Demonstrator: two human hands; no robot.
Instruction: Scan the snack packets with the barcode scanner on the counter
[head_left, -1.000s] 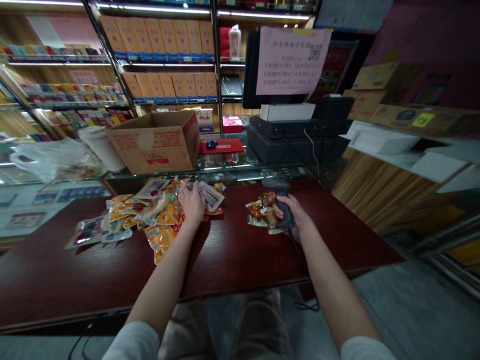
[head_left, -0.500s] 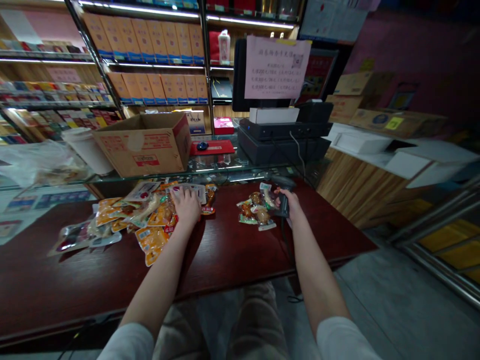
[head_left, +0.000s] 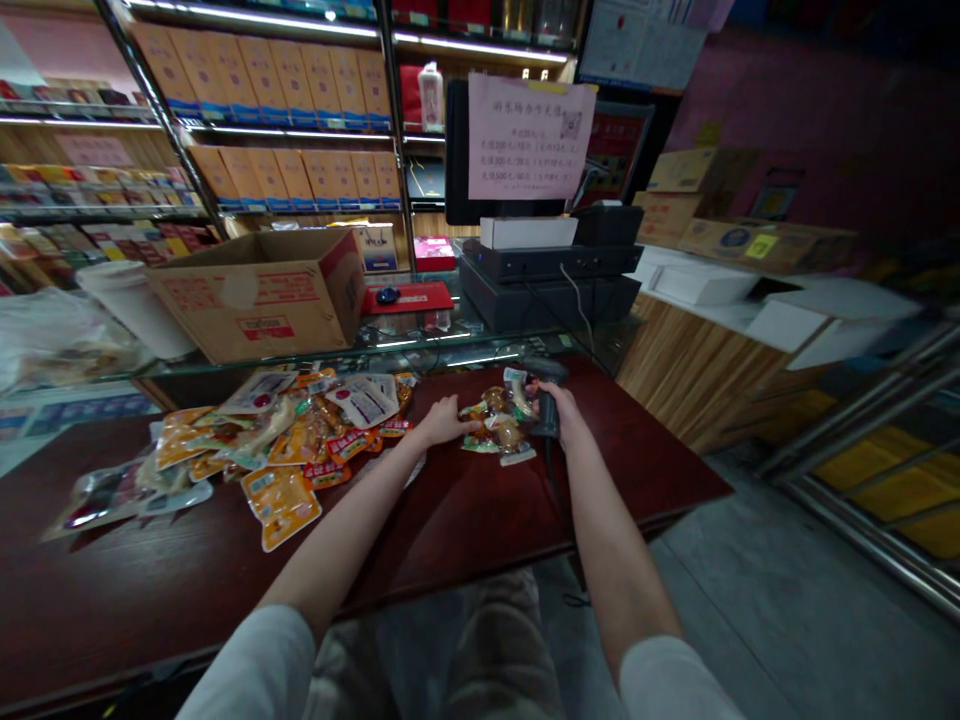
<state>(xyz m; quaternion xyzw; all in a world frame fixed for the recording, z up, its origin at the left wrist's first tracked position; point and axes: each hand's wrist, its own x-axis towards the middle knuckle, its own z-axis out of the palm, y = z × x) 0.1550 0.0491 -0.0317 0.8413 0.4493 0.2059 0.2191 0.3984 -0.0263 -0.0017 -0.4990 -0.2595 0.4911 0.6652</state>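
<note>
My right hand (head_left: 564, 408) is wrapped round the grip of a dark handheld barcode scanner (head_left: 549, 412), whose head points away from me. Just left of it lies a small group of clear vacuum-packed snack packets (head_left: 504, 436) with brown pieces inside. My left hand (head_left: 445, 420) reaches to the left edge of these packets, fingers stretched out and touching them. A larger heap of snack packets (head_left: 300, 425), orange, red and clear, spreads over the left side of the table. A pale packet edge shows beside my left forearm.
The dark red wooden table (head_left: 450, 530) spans the front. Behind it, a glass counter bears a cardboard box (head_left: 259, 310), a white cup (head_left: 139, 310), a mouse (head_left: 388, 296) and a monitor with a paper sign (head_left: 529, 140). The scanner's cable hangs down near my right forearm.
My left hand has left the large heap and moved right to the small group of packets. My right hand keeps the scanner in much the same place. The view has shifted slightly right.
</note>
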